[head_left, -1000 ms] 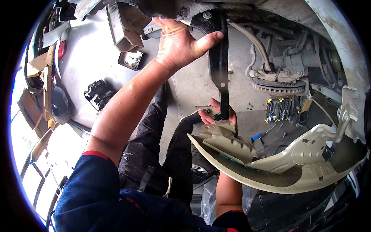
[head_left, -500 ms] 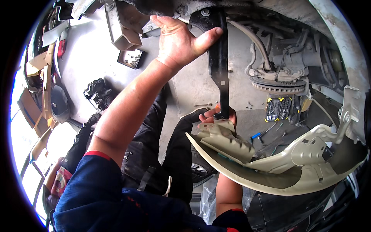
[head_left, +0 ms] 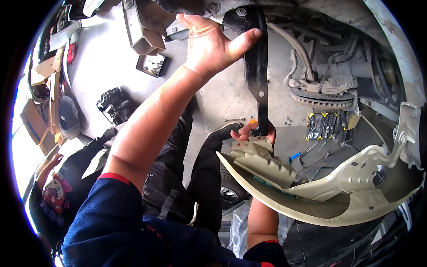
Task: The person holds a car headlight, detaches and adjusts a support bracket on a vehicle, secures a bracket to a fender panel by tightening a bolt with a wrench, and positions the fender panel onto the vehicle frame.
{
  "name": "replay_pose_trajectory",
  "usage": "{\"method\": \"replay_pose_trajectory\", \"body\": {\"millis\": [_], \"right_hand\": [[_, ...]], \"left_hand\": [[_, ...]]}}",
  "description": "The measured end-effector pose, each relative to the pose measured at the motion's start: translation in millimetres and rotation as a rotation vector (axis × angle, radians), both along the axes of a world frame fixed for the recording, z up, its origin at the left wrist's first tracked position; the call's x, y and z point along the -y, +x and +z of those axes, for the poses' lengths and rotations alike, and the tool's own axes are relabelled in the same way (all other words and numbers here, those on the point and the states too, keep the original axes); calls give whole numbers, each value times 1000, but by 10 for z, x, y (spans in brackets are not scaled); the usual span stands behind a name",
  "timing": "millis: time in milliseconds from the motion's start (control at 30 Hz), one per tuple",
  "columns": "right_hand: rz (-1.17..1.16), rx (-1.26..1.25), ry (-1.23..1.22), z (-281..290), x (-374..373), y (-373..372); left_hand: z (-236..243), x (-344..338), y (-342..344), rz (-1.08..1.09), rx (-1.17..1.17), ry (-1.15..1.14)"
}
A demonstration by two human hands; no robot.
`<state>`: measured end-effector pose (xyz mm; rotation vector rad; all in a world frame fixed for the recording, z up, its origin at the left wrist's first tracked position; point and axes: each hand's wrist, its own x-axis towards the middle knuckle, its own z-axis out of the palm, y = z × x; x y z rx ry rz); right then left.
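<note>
My left hand (head_left: 209, 44) grips the upper part of a black metal bracket (head_left: 255, 71), its fingertips hidden up under the grimy car body (head_left: 191, 5), its thumb lying on the bracket. A bolt head (head_left: 241, 12) shows at the bracket's top. My right hand (head_left: 243, 132) is curled at the bracket's lower end, partly hidden behind a beige curved body panel (head_left: 320, 211) with holes and a stamped brace. That panel's near end meets the bracket, and its far end reaches a pale bracket (head_left: 407, 129) at the right. A small orange thing (head_left: 252, 121) shows by my right fingertips.
A brake disc (head_left: 322, 100) and suspension hang upper right. A socket set (head_left: 320, 127) and screwdrivers (head_left: 296, 155) lie below. A small tray (head_left: 149, 64), black part (head_left: 113, 107) and cardboard (head_left: 42, 124) are left. Another person (head_left: 58, 191) is low at left, beside my legs (head_left: 204, 178).
My hands and the black bracket have shifted slightly to the right in the picture, my left hand also a little upward. Another person has come into view at the lower left.
</note>
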<state>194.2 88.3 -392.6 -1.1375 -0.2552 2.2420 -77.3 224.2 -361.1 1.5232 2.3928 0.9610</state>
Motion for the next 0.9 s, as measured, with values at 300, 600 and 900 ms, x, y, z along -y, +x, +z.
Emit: {"method": "replay_pose_trajectory", "body": {"millis": [300,600,900], "right_hand": [[199,-218,-91,97,-139,28],[-64,-381,-205,32,7,317],[-65,64,301,605,-71,53]], "left_hand": [[-11,4,-73,-79,52,-44],[10,5,-51,-65,90,76],[231,6,-77,-210,101,-178]]}}
